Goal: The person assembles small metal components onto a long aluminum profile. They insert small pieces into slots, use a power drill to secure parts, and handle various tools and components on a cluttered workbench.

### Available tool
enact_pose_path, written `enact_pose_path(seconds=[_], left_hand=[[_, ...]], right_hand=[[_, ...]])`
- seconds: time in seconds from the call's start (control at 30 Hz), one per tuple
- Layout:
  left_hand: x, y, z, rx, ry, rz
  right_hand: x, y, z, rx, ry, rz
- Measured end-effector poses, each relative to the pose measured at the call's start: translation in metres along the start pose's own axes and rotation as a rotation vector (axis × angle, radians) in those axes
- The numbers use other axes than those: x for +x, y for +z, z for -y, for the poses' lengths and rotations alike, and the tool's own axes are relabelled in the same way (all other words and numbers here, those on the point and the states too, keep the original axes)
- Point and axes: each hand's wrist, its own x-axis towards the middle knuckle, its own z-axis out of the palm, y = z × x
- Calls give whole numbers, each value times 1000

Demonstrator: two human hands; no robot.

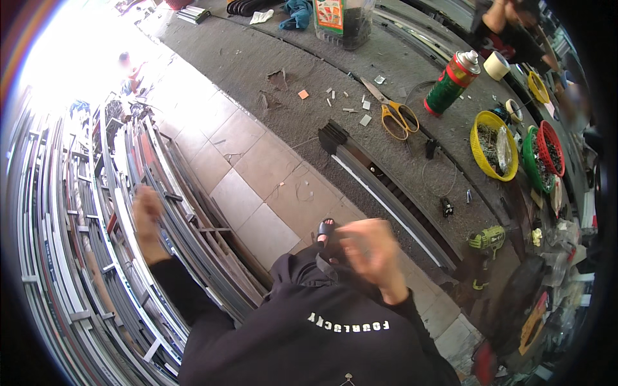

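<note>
My left hand (147,211) is raised on the left, in front of the rack of long metal profiles (116,212); motion smears its fingers. In front of my body hangs my right hand (373,254), apart from the bench edge and also blurred, so its finger positions are unclear. Nothing can be made out in either hand. Nearest to the right hand is a long dark channel-shaped profile (380,186), lying along the edge of the grey carpeted bench (238,64). Yellow-handled scissors (394,119) lie beyond it, next to a green and red spray can (450,87).
Yellow (477,148), green (532,168) and red baskets (557,145) of small hardware stand at the right. A green cordless drill (487,239) lies near them. Tiled floor (257,164) runs between rack and bench. Other people are at the upper right and far left.
</note>
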Motion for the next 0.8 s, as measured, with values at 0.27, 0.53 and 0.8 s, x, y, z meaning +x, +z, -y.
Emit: enact_pose_path(seconds=[0.27, 0.53, 0.8], left_hand=[[-137, 240, 69, -558, -674, 172], [-39, 109, 81, -559, -205, -129], [35, 83, 92, -417, -158, -150]], right_hand=[[-34, 161, -58, 748, 139, 1110], [-113, -16, -82, 261, 271, 554], [-108, -142, 15, 279, 645, 301]])
